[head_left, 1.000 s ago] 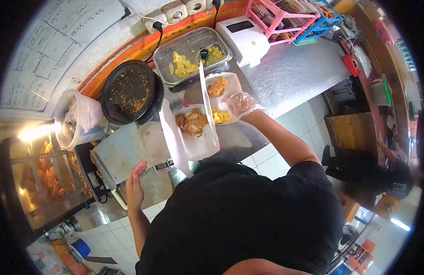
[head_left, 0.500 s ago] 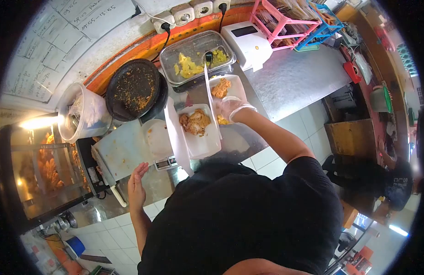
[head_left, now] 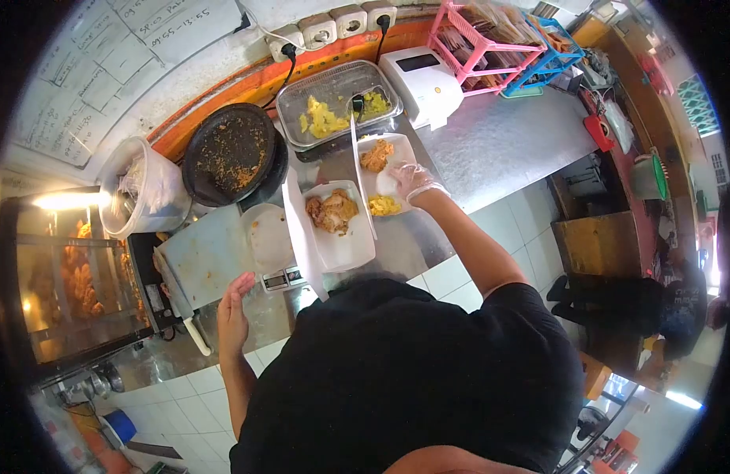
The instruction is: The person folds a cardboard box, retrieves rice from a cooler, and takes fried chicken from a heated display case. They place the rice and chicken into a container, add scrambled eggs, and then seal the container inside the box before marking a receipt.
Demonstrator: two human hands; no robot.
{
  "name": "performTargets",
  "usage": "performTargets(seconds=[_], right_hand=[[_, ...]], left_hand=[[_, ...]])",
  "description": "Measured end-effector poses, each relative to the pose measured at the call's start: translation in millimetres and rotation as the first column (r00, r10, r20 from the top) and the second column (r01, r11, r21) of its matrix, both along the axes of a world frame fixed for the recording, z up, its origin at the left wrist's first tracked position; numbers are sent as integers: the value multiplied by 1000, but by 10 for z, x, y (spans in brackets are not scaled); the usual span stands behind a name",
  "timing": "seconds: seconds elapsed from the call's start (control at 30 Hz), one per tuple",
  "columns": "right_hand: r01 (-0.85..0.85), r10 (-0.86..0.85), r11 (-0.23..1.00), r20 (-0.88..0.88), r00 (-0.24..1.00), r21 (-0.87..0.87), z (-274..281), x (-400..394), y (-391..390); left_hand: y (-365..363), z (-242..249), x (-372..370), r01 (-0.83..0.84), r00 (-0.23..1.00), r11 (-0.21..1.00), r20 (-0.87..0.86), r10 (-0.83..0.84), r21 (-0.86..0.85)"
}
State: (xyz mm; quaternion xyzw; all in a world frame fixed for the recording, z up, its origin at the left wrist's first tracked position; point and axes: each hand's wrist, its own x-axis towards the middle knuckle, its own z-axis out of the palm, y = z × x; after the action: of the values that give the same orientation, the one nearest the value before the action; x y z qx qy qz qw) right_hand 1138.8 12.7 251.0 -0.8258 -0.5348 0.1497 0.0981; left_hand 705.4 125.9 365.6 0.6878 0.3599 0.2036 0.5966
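Note:
My right hand (head_left: 414, 181), in a clear plastic glove, is at the right side of the farther white food box (head_left: 414, 148), fingers loosely extended over it. That box holds a piece of fried chicken (head_left: 377, 156) and yellow food (head_left: 384, 205), which looks like chopped egg or potato. Closer to me stands a second white box (head_left: 353, 254), lid up, with a browned piece of fried chicken (head_left: 332, 212) in it. My bare left hand (head_left: 234, 304) hovers at the counter's left, open and holding nothing, near a small scale (head_left: 283, 279) with a round white plate (head_left: 268, 237).
A metal tray (head_left: 294, 99) of yellow and green food lies behind the boxes. Beside it are a black stone mortar (head_left: 223, 154), a plastic bucket (head_left: 148, 197) and a white printer (head_left: 422, 83). A knife (head_left: 193, 328) lies left of a cutting board (head_left: 203, 261). Another person (head_left: 657, 308) is at right.
My right hand has moved a little right and towards me, uncovering more of the yellow food in the farther box. My left hand has barely moved.

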Motion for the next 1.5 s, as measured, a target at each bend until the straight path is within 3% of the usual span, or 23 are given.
performTargets(seconds=[0.23, 0.3, 0.33, 0.4, 0.47, 0.53, 0.6, 0.63, 0.73, 0.8, 0.83, 0.87, 0.9, 0.93, 1.03, 1.07, 1.17, 1.2, 1.27, 1.33, 1.4, 1.47, 1.5], right_hand=[[21, 1, 992, -174, 985, 123, 305, -5, -101], [322, -164, 917, -517, 840, 233, 410, -78, -77], [307, -149, 921, -511, 846, 239, 450, -154, -31], [629, 206, 563, -828, 522, 536, 720, -520, 124], [671, 410, 419, -787, 461, 612, 1203, -969, 302], [658, 559, 332, -704, 439, 675, 1621, -1439, 551], [505, 574, 269, -557, 600, 820, 1799, -1736, 805], [469, 561, 285, -542, 626, 836, 1917, -1878, 850], [402, 555, 245, -467, 688, 882, 2027, -2216, 953], [371, 550, 360, -516, 657, 856, 2026, -2464, 967], [188, 460, 429, -393, 796, 883, 1969, -2518, 966], [173, 488, 420, -383, 785, 891, 1927, -2605, 1013], [165, 512, 409, -375, 773, 897, 1888, -2727, 1089], [157, 540, 401, -372, 755, 902, 1831, -2895, 1165], [102, 626, 403, -355, 694, 909, 1593, -3588, 1307], [80, 630, 416, -350, 693, 906, 1553, -3774, 1376], [-27, 696, 410, -294, 655, 912, 1456, -4094, 1640], [-43, 717, 394, -278, 639, 918, 1473, -4204, 1712], [-48, 653, 530, -371, 660, 847, 1492, -4385, 1823], [-162, 663, 473, -229, 713, 866, 1461, -4496, 1788], [-208, 679, 558, -298, 671, 803, 1513, -4582, 1686], [-285, 684, 641, -361, 633, 713, 1531, -4622, 1644], [-303, 696, 629, -344, 631, 716, 1599, -4688, 1568]], left_hand=[[-56, 13, -87, -34, 998, 999, 56, 32, 37], [-112, 84, -67, -36, 997, 997, 76, 31, 69], [-145, 115, -42, -27, 996, 995, 86, 18, 97], [-244, 165, 129, 19, 981, 986, 189, -50, 165], [-333, 365, 476, 83, 983, 857, 100, -155, 509], [-458, 582, 814, 107, 973, 734, 81, -217, 671], [-414, 530, 1057, -10, 976, 628, 143, -163, 779], [-370, 520, 1107, -122, 971, 503, 209, -120, 856], [-224, 624, 1016, -262, 949, 438, 312, -44, 860], [-152, 545, 845, -255, 959, 408, 284, -11, 877], [-92, 442, 751, -279, 944, 406, 326, -50, 870], [-2, 350, 647, -309, 926, 395, 369, -83, 865], [24, 291, 549, -374, 904, 486, 428, -1, 790], [95, 262, 436, -397, 902, 456, 430, 35, 796], [511, 257, -4, -557, 821, 580, 503, 272, 595], [650, 373, -176, -586, 804, 546, 513, 300, 599], [1031, 563, -676, -433, 856, 169, 346, 384, 885], [1123, 593, -813, -442, 844, 143, 357, 400, 885], [1283, 632, -1007, -370, 877, 210, 265, 401, 905], [1445, 560, -1151, -375, 869, 210, 264, 419, 903], [1571, 517, -1282, -404, 889, 366, 266, 372, 838], [1674, 520, -1376, -400, 876, 322, 255, 409, 858], [1720, 560, -1422, -511, 858, 507, 371, 356, 695]])
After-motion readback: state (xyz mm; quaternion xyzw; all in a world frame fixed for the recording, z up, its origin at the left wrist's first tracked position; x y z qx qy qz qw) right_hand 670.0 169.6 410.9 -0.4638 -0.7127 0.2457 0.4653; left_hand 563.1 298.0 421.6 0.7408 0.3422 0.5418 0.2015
